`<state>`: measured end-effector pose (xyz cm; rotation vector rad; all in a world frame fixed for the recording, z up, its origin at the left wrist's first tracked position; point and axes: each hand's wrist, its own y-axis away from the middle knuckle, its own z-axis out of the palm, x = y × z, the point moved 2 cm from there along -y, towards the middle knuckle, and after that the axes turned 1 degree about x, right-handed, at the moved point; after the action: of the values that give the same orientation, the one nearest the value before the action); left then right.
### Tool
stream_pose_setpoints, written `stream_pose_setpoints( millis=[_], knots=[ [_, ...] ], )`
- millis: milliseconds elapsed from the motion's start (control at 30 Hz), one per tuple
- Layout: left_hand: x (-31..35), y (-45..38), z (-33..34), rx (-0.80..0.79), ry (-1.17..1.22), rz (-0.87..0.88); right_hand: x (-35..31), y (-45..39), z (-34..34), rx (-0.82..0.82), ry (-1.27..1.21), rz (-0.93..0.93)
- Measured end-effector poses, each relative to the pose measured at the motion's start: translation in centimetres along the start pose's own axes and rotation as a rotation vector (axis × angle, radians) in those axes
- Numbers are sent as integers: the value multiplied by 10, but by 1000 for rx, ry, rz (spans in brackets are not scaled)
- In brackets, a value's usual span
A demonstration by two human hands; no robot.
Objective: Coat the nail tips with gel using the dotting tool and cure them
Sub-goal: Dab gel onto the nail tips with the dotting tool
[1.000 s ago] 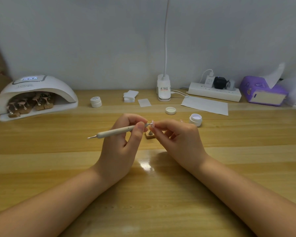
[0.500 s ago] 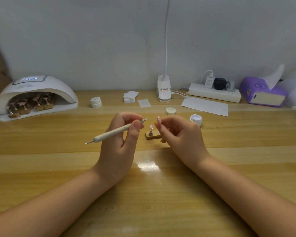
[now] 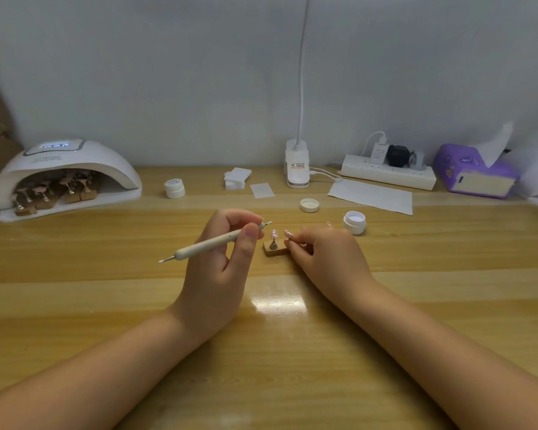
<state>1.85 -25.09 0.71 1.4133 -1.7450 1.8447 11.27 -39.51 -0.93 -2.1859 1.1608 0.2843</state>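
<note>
Lowered dotting tool [image 3: 214, 244] slants, tip toward nail tip [image 3: 274, 234]

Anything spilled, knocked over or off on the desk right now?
Nothing stands out. The small white gel jar stands open and upright, its round white lid lying apart on the wooden desk; no spill shows. The nail tip on its little wooden stand sits upright.

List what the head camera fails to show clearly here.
- Gel on the nail tip: too small to tell.
- Right hand: its curled fingers hide whether they grip the wooden stand.
- Curing lamp display: blurred, unreadable.
- Open jar: contents unclear.
- Desk lamp: head cut off by top edge.
</note>
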Motion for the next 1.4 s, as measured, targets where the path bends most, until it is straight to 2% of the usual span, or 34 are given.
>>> stream_pose_setpoints(
  millis=[233, 433, 567, 700, 833, 900, 1067, 1200, 1300, 1400],
  knots=[
    [1, 0, 1, -12, -3, 13, 0, 1, -3, -11, 62, 34],
    [-1, -1, -1, 5, 5, -5, -8, -1, -34, 162, 20, 23],
    [-2, -1, -1, -5, 24, -10, 19, -20, -58, 287, -10, 133],
    [-2, -1, -1, -8, 16, -3, 67, -30, -58, 85, 91, 377],
    [-1, -1, -1, -9, 22, -9, 93, -26, -50, -53, 34, 454],
    [-1, -1, -1, -8, 24, -12, 96, -24, -46, -81, 49, 422],
    [-1, -1, 0, -11, 25, -18, 92, -26, -41, -29, 39, 305],
    [2, -2, -1, -2, 28, -32, 82, -24, -48, 97, -89, 243],
    [11, -7, -1, -6, 35, -40, 53, -26, -56, 198, -202, 101],
    [22, -14, -4, -3, 63, -43, 15, -24, -57, 187, -247, -76]
  ],
)
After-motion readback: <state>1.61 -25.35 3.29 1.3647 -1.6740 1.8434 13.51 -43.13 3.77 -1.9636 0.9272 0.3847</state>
